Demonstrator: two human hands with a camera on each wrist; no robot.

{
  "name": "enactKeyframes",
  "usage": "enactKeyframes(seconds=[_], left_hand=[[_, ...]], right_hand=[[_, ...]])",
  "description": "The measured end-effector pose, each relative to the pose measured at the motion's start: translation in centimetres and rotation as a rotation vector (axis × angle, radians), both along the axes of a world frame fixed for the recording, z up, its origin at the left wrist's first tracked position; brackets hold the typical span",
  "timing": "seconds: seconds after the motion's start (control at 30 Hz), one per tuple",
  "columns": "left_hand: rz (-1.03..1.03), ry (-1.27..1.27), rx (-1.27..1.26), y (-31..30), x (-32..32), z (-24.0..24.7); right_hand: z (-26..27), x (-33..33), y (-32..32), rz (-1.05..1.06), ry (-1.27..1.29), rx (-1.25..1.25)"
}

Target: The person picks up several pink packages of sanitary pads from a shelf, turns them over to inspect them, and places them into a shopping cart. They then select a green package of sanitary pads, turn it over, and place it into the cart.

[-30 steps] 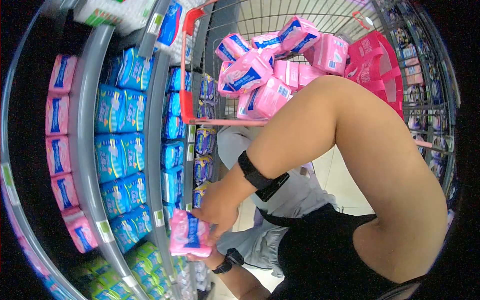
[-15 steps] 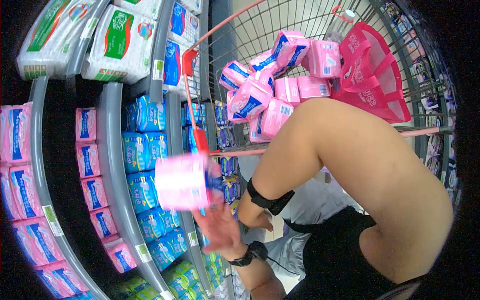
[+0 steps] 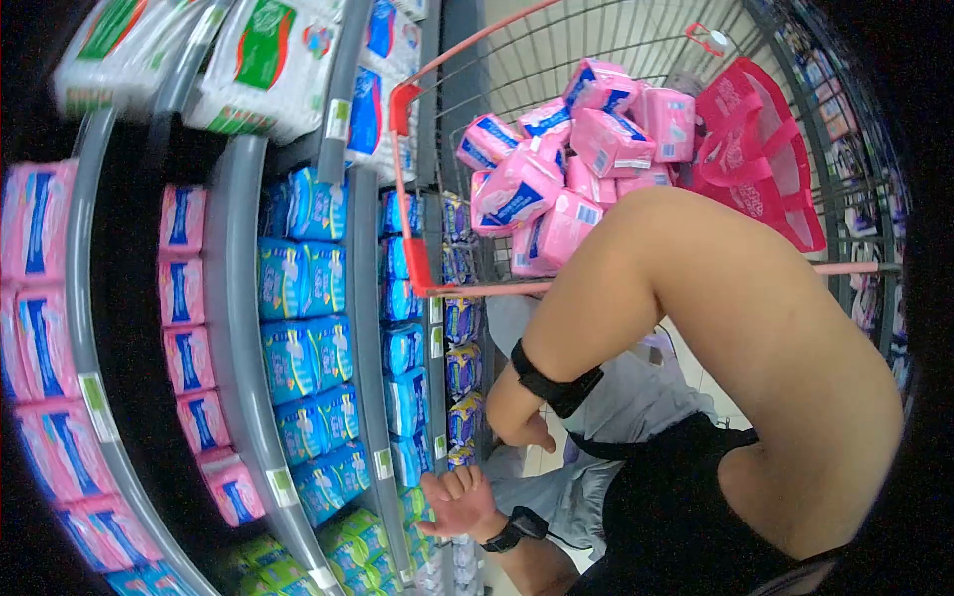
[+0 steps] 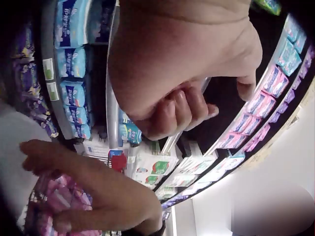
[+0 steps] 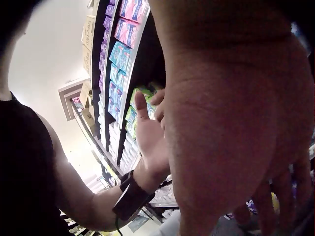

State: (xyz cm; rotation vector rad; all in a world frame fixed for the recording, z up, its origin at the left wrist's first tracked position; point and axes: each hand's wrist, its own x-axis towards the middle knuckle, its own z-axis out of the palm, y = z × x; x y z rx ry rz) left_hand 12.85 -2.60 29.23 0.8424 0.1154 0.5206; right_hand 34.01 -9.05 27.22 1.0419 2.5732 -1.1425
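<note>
My left hand is held up beside the shelves with nothing in it, its fingers loosely curled and the thumb apart. Likewise holding nothing, my right hand hangs just above it, below the trolley's near rim; its fingers look relaxed in the right wrist view. Inside the wire shopping trolley lies a heap of pink sanitary pad packs. One pack rests on top of the heap. Part of the heap is hidden behind my right forearm.
A magenta shopping bag and a clear bottle are in the trolley. Along the left, shelves hold pink packs, blue packs and large white packs. More shelving stands behind the trolley at right.
One second ago my hands held a pink sanitary pad pack near the shelf. Half a second ago it was above my opened left hand. Now one more pack lies on the heap.
</note>
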Motion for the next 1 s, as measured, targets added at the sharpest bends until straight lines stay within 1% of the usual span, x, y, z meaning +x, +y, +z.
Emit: enactKeyframes(seconds=[0.03,0.07,0.1,0.13,0.17,0.2,0.23,0.27,0.33,0.37,0.47,0.57,0.67,0.7,0.77,0.8,0.83,0.87,0.9,0.97,1.0], left_hand=[[0.007,-0.032,-0.069,0.2,-1.1,-0.9],[0.022,-0.071,-0.13,0.3,-2.1,-1.6],[0.037,-0.108,-0.215,-0.1,-2.7,-2.0],[0.017,-0.115,-0.189,-0.1,-3.3,-2.5],[-0.001,-0.123,-0.162,0.0,-4.0,-2.9],[-0.019,-0.131,-0.134,-0.1,-4.6,-3.1],[0.088,0.004,-0.119,-0.8,-4.8,-2.1],[0.063,-0.028,-0.051,-0.7,-5.6,-2.3],[-0.003,-0.082,0.081,-0.3,-7.0,-3.1],[0.03,-0.049,0.094,-0.7,-7.5,-2.7],[0.003,-0.095,0.086,-0.8,-10.2,-3.8],[0.012,-0.017,0.128,-1.5,-13.0,-4.7],[0.015,0.013,0.144,-1.9,-15.9,-5.5],[0.026,0.001,0.131,-2.3,-16.8,-6.0],[0.033,-0.008,0.125,-2.8,-19.1,-7.2],[0.055,0.017,0.137,-3.0,-20.2,-6.8],[0.072,0.051,0.138,-3.5,-21.2,-6.0],[0.083,0.089,0.134,-4.0,-22.3,-5.3],[0.05,0.076,0.149,-3.8,-23.2,-5.7],[0.062,0.104,0.146,-4.0,-24.9,-5.5],[0.064,0.114,0.153,-3.9,-25.4,-5.4]], right_hand=[[-0.3,-0.2,0.3,0.019,0.003,-0.008],[0.6,-0.8,0.3,0.019,-0.118,-0.057],[0.0,-1.1,0.5,-0.033,-0.122,-0.072],[-1.1,-1.2,0.8,-0.08,-0.13,-0.082],[-1.8,-1.4,1.3,-0.032,-0.148,-0.134],[-1.3,-1.6,1.5,-0.061,-0.289,-0.169],[-3.8,-2.0,2.2,-0.025,-0.288,-0.132],[-6.5,-2.1,2.8,0.008,-0.284,-0.1],[-5.3,-1.0,2.9,-0.016,-0.297,-0.076],[-3.9,-0.3,2.7,-0.041,-0.225,-0.032],[-3.9,0.2,3.3,-0.057,-0.139,0.052],[-1.5,0.3,3.6,-0.145,-0.022,0.027],[-4.7,1.1,3.6,-0.278,0.047,0.043],[-5.0,1.3,3.7,-0.316,0.053,0.024],[-5.0,2.1,4.4,-0.339,0.139,0.092],[-5.1,1.6,5.1,-0.36,0.198,0.119],[-2.0,0.3,5.7,-0.351,0.162,0.236],[0.5,-0.8,6.9,-0.306,0.207,0.322],[2.9,-2.1,8.5,-0.267,0.254,0.413],[8.4,-5.2,11.8,-0.236,0.399,0.71],[11.1,-6.7,13.3,-0.254,0.42,0.833]])
